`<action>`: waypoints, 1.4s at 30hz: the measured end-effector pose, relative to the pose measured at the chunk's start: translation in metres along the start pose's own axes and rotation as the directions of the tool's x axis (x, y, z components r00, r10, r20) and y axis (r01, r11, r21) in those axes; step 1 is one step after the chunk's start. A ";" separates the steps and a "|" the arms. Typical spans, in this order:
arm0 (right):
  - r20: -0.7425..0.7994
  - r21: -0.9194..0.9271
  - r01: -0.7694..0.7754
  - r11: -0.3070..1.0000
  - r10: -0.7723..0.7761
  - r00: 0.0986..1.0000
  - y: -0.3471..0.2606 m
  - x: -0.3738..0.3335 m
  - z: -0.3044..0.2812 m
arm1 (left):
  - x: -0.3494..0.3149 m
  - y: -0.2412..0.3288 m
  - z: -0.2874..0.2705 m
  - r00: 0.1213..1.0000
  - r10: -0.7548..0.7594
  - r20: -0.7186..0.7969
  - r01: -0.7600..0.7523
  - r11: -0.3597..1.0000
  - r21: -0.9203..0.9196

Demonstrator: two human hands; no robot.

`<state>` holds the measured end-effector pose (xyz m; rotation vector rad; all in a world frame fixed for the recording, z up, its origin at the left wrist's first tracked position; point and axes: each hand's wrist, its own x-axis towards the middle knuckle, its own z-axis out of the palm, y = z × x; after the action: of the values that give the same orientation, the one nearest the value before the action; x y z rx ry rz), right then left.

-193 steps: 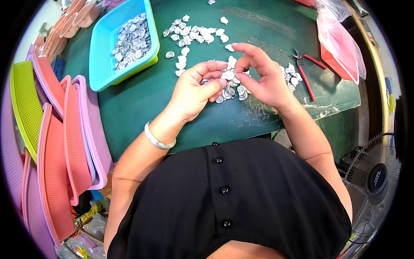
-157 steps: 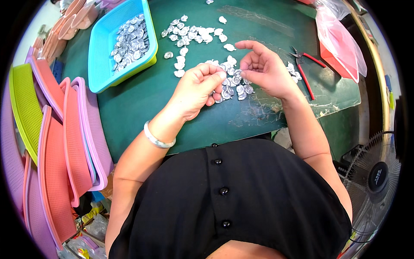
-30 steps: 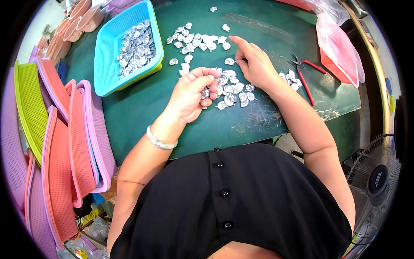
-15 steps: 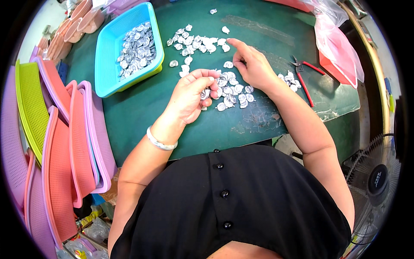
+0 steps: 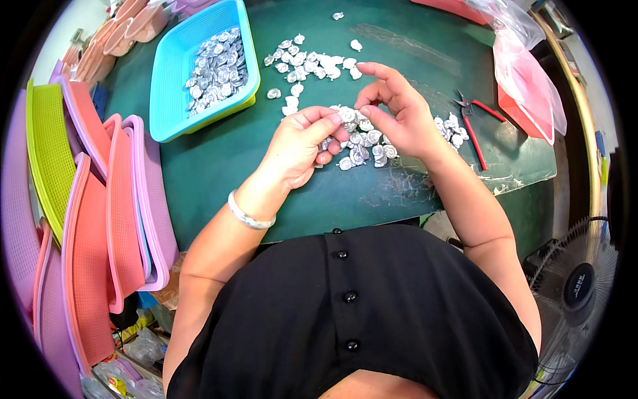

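Note:
My left hand (image 5: 299, 146) is closed, with a small silver rose-shaped piece (image 5: 325, 142) held in its curled fingers. Its thumb and forefinger are pressed together beside another silver rose; whether they grip that one is unclear. Just right of it hovers my right hand (image 5: 401, 114), its forefinger stretched out and its thumb apart from it. I make out nothing held there. Under and between both hands lies a heap of silver rose pieces (image 5: 359, 154). Farther off, a scattered group of similar pieces (image 5: 309, 64) lies on the green tabletop (image 5: 266, 213).
A blue basket (image 5: 163, 86) holding many silver pieces stands at the far left. Red-handled pliers (image 5: 473, 126) and a small pile of pieces (image 5: 452, 132) lie right. Beyond is a red bin with a plastic bag (image 5: 525, 86). Stacked baskets (image 5: 123, 219) crowd the left; a fan (image 5: 577, 286) stands right.
My right hand has drawn back from the far scattered pieces toward my left hand, its thumb now close to the left fingertips. My left hand stays nearly in place. The view has shifted slightly.

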<state>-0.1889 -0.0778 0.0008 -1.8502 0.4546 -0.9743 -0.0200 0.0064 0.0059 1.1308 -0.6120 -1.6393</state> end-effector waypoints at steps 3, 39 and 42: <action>0.027 0.142 -0.158 0.977 0.156 0.987 -0.001 -0.002 -0.002 | 0.001 0.000 0.000 1.000 0.004 0.002 -0.004 1.000 -0.006; 0.303 -0.603 0.249 0.758 -0.071 0.950 0.001 -0.001 0.002 | 0.005 0.000 -0.014 1.000 0.005 -0.011 -0.008 0.954 -0.298; 0.361 -0.623 0.312 0.717 -0.091 0.928 0.001 -0.002 0.003 | 0.005 0.000 -0.015 1.000 0.018 0.019 -0.012 0.964 -0.266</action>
<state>-0.1873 -0.0754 -0.0019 -2.7213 0.4484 -0.6730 -0.0066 0.0037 -0.0022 0.9110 -0.3977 -1.6655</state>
